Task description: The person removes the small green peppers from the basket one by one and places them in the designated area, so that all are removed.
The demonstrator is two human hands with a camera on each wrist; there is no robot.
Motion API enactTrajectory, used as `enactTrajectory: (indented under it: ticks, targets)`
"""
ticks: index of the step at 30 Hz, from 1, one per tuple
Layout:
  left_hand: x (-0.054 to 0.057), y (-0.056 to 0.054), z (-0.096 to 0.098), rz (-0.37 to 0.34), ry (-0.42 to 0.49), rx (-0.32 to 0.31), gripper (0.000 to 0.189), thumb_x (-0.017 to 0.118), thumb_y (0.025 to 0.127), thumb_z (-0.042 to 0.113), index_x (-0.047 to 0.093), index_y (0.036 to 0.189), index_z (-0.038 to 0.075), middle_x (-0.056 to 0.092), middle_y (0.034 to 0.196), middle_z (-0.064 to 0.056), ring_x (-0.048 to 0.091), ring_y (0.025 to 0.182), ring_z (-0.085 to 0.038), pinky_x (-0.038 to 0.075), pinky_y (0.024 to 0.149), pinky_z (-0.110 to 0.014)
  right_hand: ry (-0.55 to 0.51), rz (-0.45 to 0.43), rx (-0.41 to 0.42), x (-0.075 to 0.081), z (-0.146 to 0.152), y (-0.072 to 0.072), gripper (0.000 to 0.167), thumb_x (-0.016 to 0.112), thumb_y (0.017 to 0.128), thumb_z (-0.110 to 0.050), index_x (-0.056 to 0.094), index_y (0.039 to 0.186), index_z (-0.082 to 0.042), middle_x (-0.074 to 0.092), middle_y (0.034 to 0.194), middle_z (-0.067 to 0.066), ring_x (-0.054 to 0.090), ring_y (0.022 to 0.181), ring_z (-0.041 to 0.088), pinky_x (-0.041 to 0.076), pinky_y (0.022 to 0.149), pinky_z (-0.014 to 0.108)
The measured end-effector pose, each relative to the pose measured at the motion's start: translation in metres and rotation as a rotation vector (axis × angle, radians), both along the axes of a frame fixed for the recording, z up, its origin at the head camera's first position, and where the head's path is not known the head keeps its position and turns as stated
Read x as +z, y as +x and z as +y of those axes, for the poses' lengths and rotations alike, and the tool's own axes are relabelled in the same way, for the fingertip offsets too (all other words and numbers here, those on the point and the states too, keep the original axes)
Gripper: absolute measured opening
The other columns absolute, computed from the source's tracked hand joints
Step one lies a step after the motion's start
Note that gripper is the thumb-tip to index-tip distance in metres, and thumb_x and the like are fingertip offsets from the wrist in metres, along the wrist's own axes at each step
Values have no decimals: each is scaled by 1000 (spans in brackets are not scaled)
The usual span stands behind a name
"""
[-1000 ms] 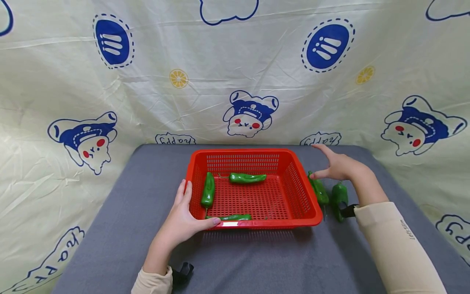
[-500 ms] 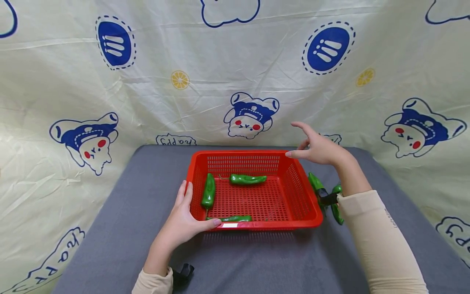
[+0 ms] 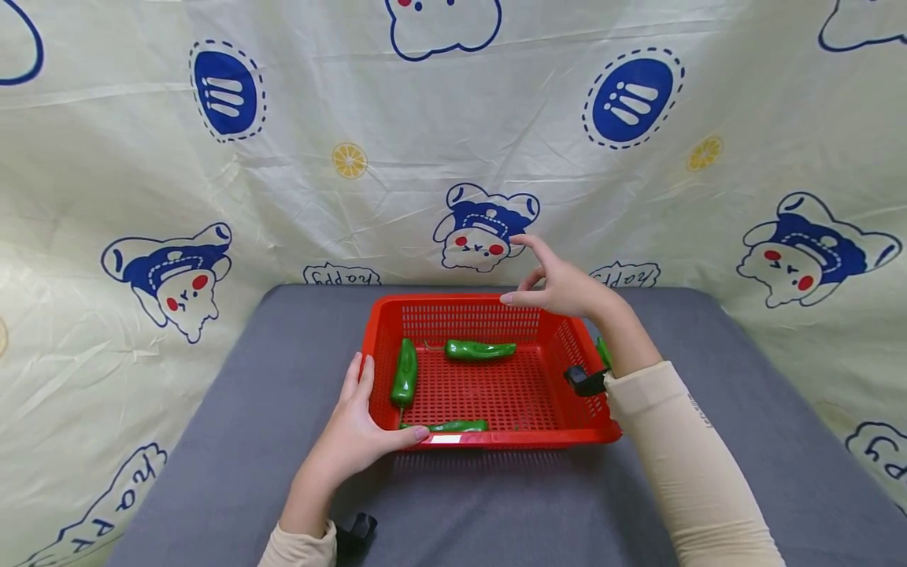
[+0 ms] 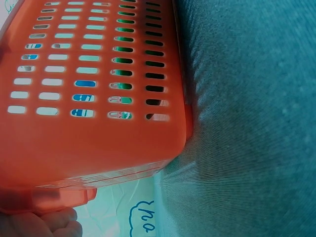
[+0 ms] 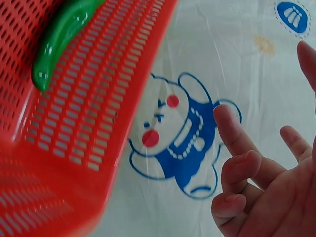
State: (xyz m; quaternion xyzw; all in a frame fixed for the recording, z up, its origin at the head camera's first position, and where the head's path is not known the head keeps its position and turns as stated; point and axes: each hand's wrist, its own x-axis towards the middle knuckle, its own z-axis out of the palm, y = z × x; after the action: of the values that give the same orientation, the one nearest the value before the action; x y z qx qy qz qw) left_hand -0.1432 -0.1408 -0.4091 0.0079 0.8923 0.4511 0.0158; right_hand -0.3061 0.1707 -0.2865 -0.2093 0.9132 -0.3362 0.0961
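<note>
A red slotted plastic basket [image 3: 524,439] stands mid-table in the head view. My left hand [image 3: 354,429] grips its near left corner, thumb over the front rim; in the left wrist view the fingertips [image 4: 54,222] curl at the rim. Inside lie three green peppers: one along the left wall [image 3: 405,374], one toward the back [image 3: 482,350] and one against the front wall [image 3: 460,426], partly hidden. Above the basket's far rim is my right hand [image 3: 563,287], fingers spread and holding nothing. The right wrist view shows it [image 5: 276,182] beside the basket, with a pepper [image 5: 59,42] inside.
Part of a green pepper [image 3: 604,352] shows outside the basket's right wall, mostly hidden by my right forearm. Grey cloth [image 3: 298,339] covers the table. A pale printed curtain [image 3: 397,102] hangs behind and at both sides.
My right hand has moved left from over the peppers outside the basket to above its far rim, its forearm now covering most of them. The left hand keeps its grip on the corner.
</note>
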Motion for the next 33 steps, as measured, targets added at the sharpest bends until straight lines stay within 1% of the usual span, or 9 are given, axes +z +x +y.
enactTrajectory:
  ticks: [4, 9, 14, 19, 24, 27, 30, 33]
  targets:
    - [-1, 0, 1, 9, 2, 0, 128, 84, 67, 58, 8, 161, 17, -7, 168, 5, 12, 154, -34, 39, 111, -59, -21, -16, 62, -7, -13, -3, 94, 76, 85, -46, 12, 154, -43, 68, 109, 12, 63, 106, 28, 50, 90, 47]
    - [-1, 0, 2, 5, -5, 4, 129, 84, 66, 59, 8, 161, 18, -6, 168, 5, 13, 153, -34, 39, 111, -59, -8, -10, 110, -18, -31, -5, 95, 77, 83, -48, 13, 153, -43, 69, 109, 9, 65, 104, 28, 49, 95, 51]
    - [0, 1, 2, 2, -2, 5, 129, 84, 66, 59, 7, 161, 18, -6, 168, 4, 13, 153, -35, 39, 110, -60, -16, -12, 136, -26, -47, -5, 94, 77, 83, -48, 13, 152, -45, 69, 109, 6, 66, 103, 27, 50, 96, 51]
    - [-1, 0, 2, 4, -8, 4, 130, 84, 66, 59, 6, 161, 18, -7, 168, 4, 12, 153, -35, 37, 111, -62, -32, -49, 158, -32, -62, -6, 94, 77, 83, -49, 13, 152, -47, 68, 112, 6, 66, 105, 24, 52, 96, 48]
    - [-2, 0, 2, 0, -15, 2, 131, 84, 65, 60, 5, 161, 19, -9, 168, 5, 11, 153, -35, 37, 111, -63, -26, -89, 158, -44, -74, -5, 95, 77, 82, -52, 13, 152, -49, 66, 112, 4, 64, 107, 20, 51, 98, 46]
    - [-1, 0, 3, -1, -10, 3, 131, 84, 65, 60, 5, 161, 20, -9, 167, 6, 12, 153, -35, 37, 111, -63, -9, -86, 165, -51, -81, -5, 93, 77, 82, -52, 15, 152, -48, 67, 110, 3, 64, 104, 19, 52, 97, 45]
    - [-1, 0, 2, -4, -5, 6, 132, 85, 64, 60, 5, 161, 21, -9, 167, 8, 11, 154, -33, 36, 112, -61, 25, -83, 181, -58, -89, -4, 93, 77, 81, -53, 17, 152, -45, 68, 106, 2, 65, 99, 18, 53, 93, 43]
    - [0, 0, 2, 3, -8, 3, 132, 85, 64, 60, 5, 161, 20, -9, 167, 8, 11, 154, -33, 36, 112, -61, 66, -88, 195, -64, -97, -2, 95, 77, 80, -55, 16, 153, -42, 69, 102, 0, 66, 93, 16, 54, 90, 40]
